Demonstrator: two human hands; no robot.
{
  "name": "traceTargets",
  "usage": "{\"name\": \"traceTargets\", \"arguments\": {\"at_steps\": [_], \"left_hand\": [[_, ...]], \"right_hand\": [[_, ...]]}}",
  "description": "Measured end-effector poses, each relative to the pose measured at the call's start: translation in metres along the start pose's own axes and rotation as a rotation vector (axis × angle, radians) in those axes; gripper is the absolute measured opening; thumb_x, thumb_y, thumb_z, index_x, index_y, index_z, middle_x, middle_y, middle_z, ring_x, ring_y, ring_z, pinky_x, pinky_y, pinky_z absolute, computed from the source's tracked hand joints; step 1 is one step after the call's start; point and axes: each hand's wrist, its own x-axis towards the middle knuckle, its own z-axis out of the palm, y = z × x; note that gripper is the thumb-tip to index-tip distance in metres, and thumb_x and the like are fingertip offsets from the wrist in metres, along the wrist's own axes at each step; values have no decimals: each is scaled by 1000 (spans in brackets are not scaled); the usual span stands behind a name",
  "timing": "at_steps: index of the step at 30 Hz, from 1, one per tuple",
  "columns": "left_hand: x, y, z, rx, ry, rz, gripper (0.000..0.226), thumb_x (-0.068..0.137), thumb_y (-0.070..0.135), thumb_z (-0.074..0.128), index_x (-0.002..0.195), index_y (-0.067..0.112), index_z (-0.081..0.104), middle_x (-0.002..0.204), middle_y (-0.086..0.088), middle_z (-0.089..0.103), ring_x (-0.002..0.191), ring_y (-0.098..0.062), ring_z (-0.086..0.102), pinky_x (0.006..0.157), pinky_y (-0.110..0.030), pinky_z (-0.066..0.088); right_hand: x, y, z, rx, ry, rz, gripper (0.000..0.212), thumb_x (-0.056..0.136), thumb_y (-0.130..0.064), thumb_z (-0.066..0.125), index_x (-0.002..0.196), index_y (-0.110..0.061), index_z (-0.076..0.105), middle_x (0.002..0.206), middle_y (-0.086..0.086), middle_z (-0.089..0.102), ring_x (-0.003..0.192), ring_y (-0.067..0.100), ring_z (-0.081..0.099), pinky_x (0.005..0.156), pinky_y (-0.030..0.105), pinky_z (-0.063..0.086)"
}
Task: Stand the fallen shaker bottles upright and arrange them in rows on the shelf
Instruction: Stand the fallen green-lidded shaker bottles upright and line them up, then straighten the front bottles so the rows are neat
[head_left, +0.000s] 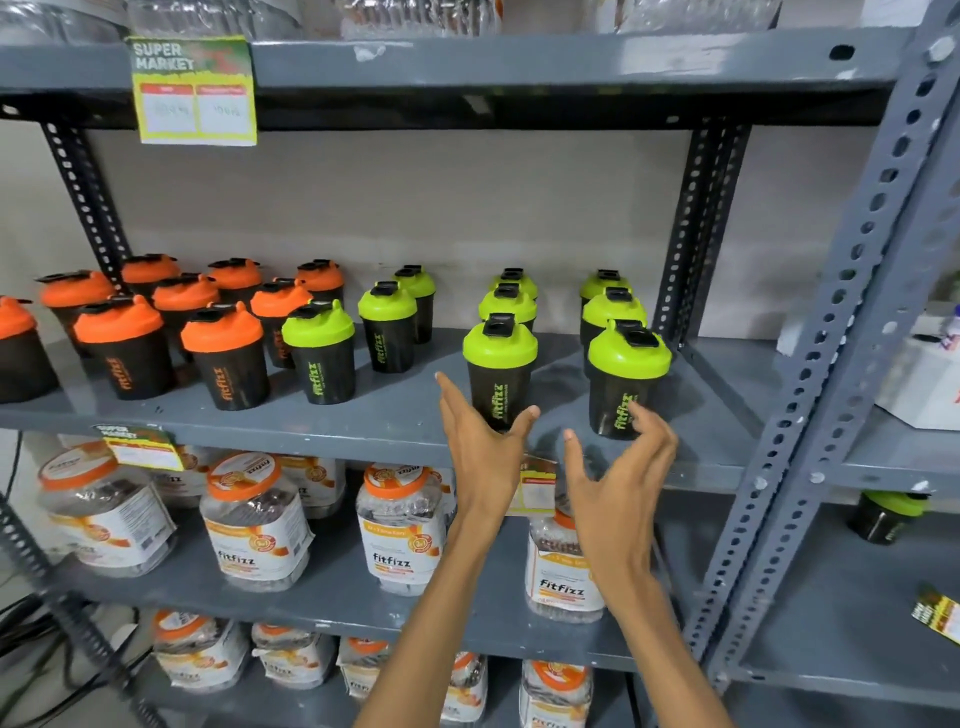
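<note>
Shaker bottles (498, 374) stand upright in rows on the grey shelf (395, 415). Both hands, left (480, 441) and right (621, 467), hover spread and empty near the front green-lidded ones.

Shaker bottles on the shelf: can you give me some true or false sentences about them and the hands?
1. Every shaker bottle on the middle shelf stands upright. True.
2. The green-lid bottles are left of the orange-lid ones. False: the orange-lid bottles are on the left, the green-lid bottles on the right.
3. The left hand has a closed grip on a bottle. False: it is open, just in front of a green-lid bottle.
4. The right hand is open and holds nothing. True.
5. The shelf below holds jars with orange lids. True.
</note>
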Motion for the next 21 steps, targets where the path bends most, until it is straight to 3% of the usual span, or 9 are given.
{"name": "traceTargets", "arguments": {"at_steps": [4,7,10,14,16,21], "left_hand": [[-8,-16,-56,-61,94,87,84,87,37,70,154,25,21,156,5,35,143,-9,31,118,-31,29],[12,-39,-114,-44,207,149,65,91,31,66,148,25,35,146,5,48,134,-5,43,112,-34,38],[46,-61,-176,-22,311,170,61,92,27,65,146,21,39,145,3,48,134,-8,44,111,-31,37],[103,-90,-243,67,397,157,73,87,23,70,148,12,32,150,-8,39,140,-21,35,111,-22,25],[128,-99,-262,108,364,116,82,84,23,73,150,7,26,153,-13,33,144,-27,29,114,-29,24],[162,-111,-271,150,164,24,99,81,23,77,152,-1,13,158,-20,23,148,-32,21,119,-43,25]], "right_hand": [[-29,-43,28,146,-80,-74,33,87,-16,70,116,-13,54,115,2,55,105,13,56,88,28,49],[-44,-77,67,189,-182,-82,25,88,-17,69,109,-17,56,107,-2,62,97,11,61,83,25,50],[-57,-111,118,225,-235,-54,25,87,-19,70,109,-18,58,103,-1,64,95,12,64,80,25,53],[-71,-150,190,202,-294,77,48,83,-19,73,125,-14,51,113,4,58,103,22,60,88,39,53],[-71,-163,220,146,-313,118,66,80,-22,76,135,-8,43,126,10,51,116,28,55,98,50,47],[-58,-183,274,-9,-339,245,101,73,-26,83,146,6,21,147,29,34,143,39,25,115,41,27]]}}
